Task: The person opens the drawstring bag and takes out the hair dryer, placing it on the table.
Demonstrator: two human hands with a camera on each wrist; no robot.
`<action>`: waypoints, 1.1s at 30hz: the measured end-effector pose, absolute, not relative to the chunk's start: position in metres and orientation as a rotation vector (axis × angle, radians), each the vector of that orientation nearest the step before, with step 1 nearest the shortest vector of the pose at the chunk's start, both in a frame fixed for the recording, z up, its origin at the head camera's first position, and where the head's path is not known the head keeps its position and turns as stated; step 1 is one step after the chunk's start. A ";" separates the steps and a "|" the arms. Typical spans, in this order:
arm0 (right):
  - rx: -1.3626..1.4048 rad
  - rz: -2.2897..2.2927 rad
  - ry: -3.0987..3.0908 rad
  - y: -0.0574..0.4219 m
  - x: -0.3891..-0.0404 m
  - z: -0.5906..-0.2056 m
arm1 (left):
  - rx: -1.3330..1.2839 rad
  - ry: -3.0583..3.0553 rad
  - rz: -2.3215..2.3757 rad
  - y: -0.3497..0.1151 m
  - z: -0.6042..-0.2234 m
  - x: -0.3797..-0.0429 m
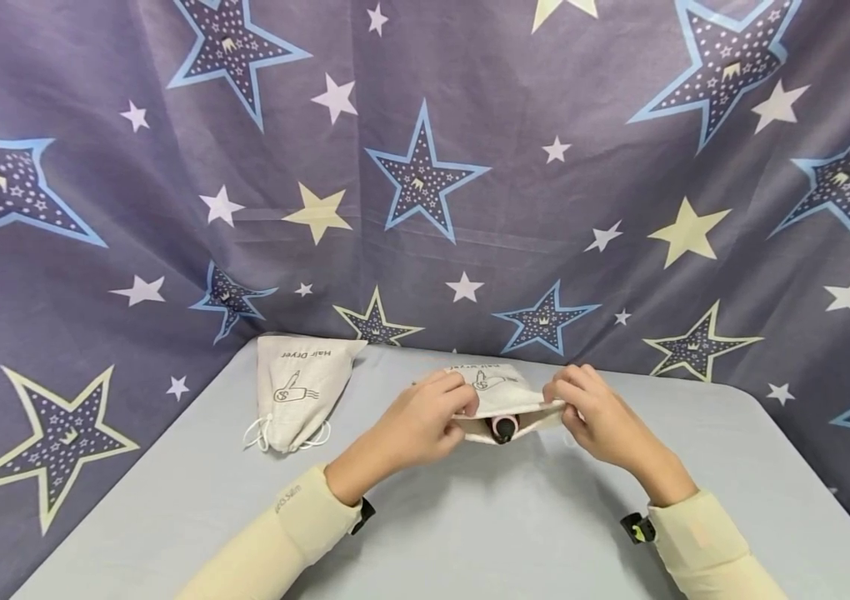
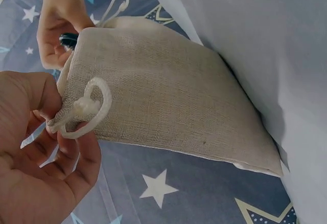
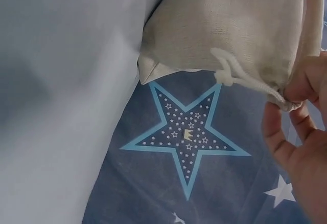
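1. Beige cloth bag: I have it over the far part of the bench, mouth gaping.
2. My left hand pinches one corner of that mouth, fingers curled.
3. My right hand pinches the opposite corner likewise.
4. Inside, a black-tipped pink object shows.
5. Another bag lies to my left.

"Hair Dryer" is printed on the left bag and the held bag; sleeve lettering is illegible.

Two bags, one black-tipped object
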State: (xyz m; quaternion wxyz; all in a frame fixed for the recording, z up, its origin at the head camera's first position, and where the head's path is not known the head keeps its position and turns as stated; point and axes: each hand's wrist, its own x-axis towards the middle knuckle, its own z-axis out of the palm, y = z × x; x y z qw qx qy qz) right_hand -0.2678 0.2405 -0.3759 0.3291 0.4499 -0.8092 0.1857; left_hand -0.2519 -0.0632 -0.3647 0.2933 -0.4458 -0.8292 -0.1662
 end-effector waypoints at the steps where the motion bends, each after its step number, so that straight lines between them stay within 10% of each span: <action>1: 1.185 0.483 -2.119 0.241 -0.267 -0.376 | -1.191 -2.220 -0.444 -0.063 -0.365 -0.251; 33: 1.435 0.371 -2.223 0.244 -0.255 -0.404 | -1.536 -2.511 -0.344 -0.050 -0.385 -0.244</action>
